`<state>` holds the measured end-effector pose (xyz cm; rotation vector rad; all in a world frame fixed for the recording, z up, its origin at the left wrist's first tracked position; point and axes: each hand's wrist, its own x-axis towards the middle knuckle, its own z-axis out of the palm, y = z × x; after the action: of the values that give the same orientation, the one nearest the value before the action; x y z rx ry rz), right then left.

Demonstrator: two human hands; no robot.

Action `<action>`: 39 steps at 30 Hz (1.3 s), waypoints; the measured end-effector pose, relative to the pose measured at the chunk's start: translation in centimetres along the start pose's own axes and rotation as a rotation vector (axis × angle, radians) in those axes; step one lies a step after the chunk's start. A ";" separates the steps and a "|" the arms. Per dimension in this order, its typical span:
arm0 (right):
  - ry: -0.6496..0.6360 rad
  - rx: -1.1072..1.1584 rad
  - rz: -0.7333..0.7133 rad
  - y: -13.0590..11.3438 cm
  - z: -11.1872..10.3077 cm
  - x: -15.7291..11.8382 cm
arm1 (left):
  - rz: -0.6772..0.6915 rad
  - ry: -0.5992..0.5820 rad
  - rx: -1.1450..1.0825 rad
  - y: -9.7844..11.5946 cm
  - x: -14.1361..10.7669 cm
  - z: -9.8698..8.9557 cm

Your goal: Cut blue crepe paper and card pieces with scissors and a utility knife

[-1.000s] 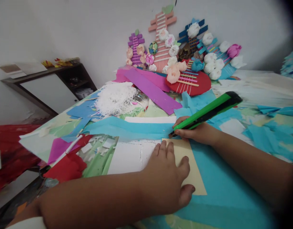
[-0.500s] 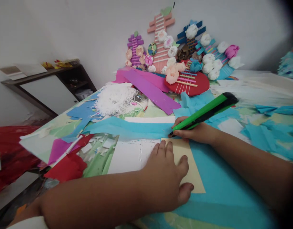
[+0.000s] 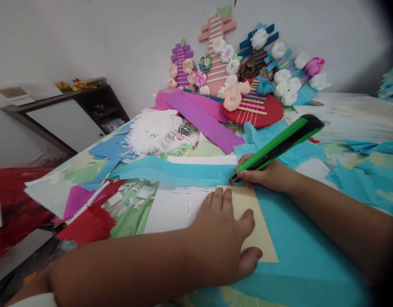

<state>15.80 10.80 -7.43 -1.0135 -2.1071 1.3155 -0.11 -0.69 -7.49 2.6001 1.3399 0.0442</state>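
Bkgd cab. [image 3: 63, 123] w/ wht stuff [image 3: 113, 124], cutter [image 3: 276, 147] held

A low dark-framed cabinet with a white door [image 3: 64, 123] stands against plain pale walls [image 3: 135, 38] in soft light

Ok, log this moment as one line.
right hand: holding green cutter | left hand: spread on cream card | tip: near card's far edge | beside card: white sheet

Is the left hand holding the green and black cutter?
No, the green and black cutter is in the right hand, while the left hand lies spread on the paper.
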 end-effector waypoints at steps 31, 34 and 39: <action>0.021 -0.075 0.006 0.3 0.1 -0.1 | 0.023 0.035 0.004 -0.6 0.3 -0.1; 0.026 -0.051 0.021 -0.2 -0.2 -0.3 | 0.017 0.024 0.003 -0.5 0.2 -0.3; 0.027 -0.056 0.029 -0.2 -0.3 -0.2 | 0.017 0.018 -0.008 -0.4 0.1 -0.6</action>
<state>16.03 10.79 -7.15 -1.0825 -2.1272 1.2563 -0.41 -0.28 -7.02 2.6100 1.3212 0.0754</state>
